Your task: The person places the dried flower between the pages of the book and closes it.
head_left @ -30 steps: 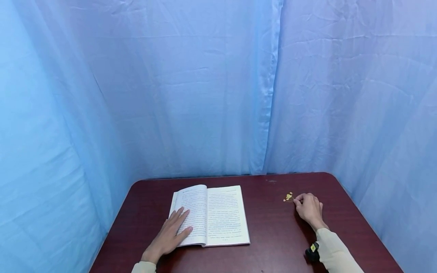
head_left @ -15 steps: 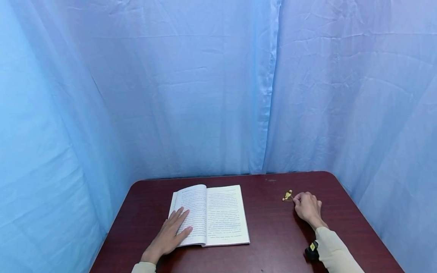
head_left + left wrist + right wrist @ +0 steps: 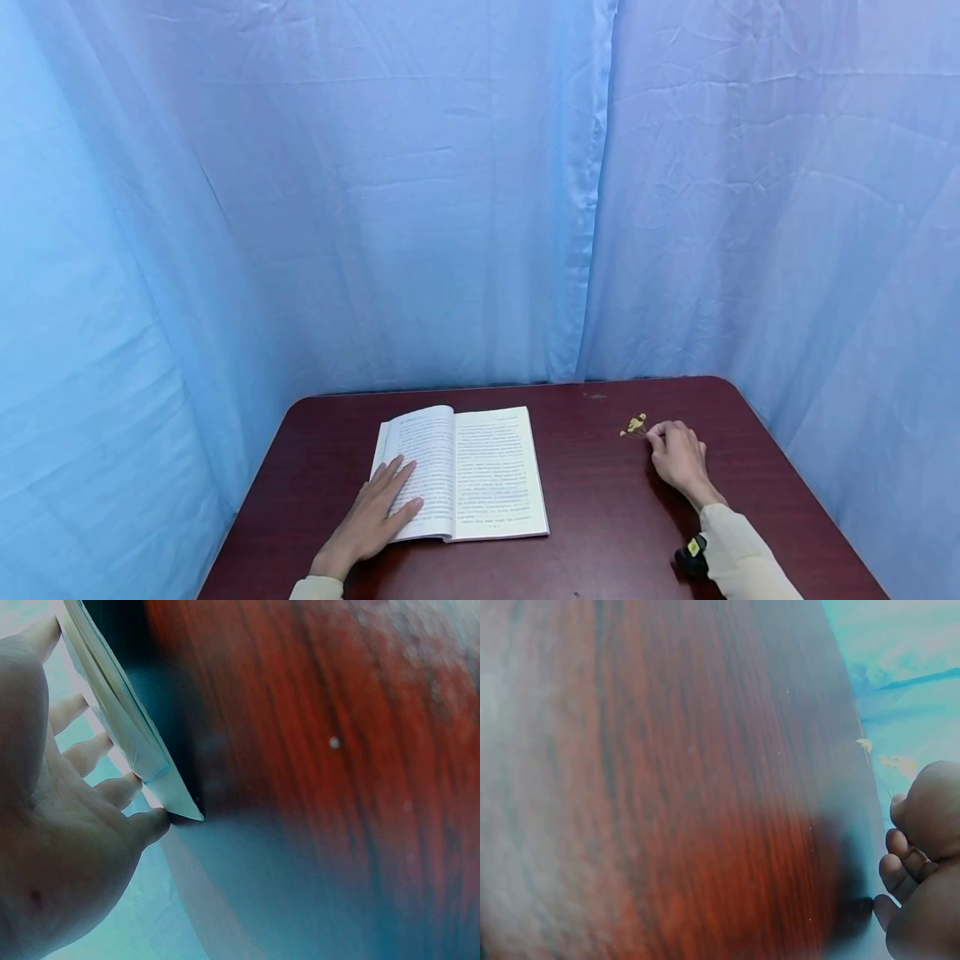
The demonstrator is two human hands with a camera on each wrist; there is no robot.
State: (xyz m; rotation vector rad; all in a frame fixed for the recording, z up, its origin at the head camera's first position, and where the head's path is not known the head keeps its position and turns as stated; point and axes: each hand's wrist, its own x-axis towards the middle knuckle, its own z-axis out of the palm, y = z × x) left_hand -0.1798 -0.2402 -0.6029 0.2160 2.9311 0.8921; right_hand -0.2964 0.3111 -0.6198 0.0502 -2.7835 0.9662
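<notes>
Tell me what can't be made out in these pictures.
- Book text: too small in the head view.
- Yellow sprig: tiny in the head view, blurred in the right wrist view.
- Right hand: its grip is hidden by curled fingers.
- Left hand: partly cut off in the left wrist view.

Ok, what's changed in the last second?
The right hand pinches the small yellow dried flower sprig and has lifted it slightly up and away from the person. The left hand stays flat on the open book; the table is unchanged.
</notes>
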